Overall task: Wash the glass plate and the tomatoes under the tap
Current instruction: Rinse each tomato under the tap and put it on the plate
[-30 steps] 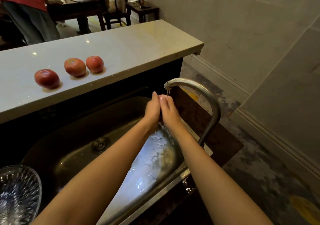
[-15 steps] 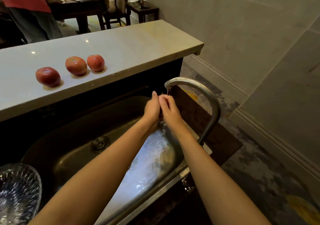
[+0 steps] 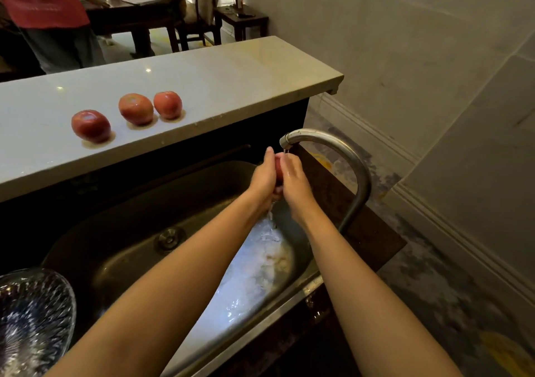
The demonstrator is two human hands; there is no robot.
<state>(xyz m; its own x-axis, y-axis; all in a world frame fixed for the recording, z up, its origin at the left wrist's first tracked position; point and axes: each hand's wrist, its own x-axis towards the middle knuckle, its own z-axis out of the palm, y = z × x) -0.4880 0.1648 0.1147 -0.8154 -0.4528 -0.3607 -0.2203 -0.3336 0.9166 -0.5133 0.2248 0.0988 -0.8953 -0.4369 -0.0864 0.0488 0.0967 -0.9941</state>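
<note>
My left hand (image 3: 265, 178) and my right hand (image 3: 295, 184) are cupped together around a red tomato (image 3: 278, 167), of which only a sliver shows between them. They hold it right under the spout of the curved metal tap (image 3: 333, 142), and water runs down past my wrists into the steel sink (image 3: 121, 249). Three more tomatoes lie in a row on the white counter: one (image 3: 91, 126) at the left, one (image 3: 136, 109) in the middle, one (image 3: 168, 105) at the right. The patterned glass plate (image 3: 31, 318) rests at the sink's lower left.
The white counter (image 3: 231, 81) runs behind the sink. A drain (image 3: 169, 239) sits in the sink floor. Beyond the counter a person in red (image 3: 43, 8) stands by a dark table (image 3: 130, 14) with chairs. A tiled wall (image 3: 405, 43) rises at the right.
My two hands keep rubbing the tomato under the running water, shifting slightly against each other. Everything else stays in place.
</note>
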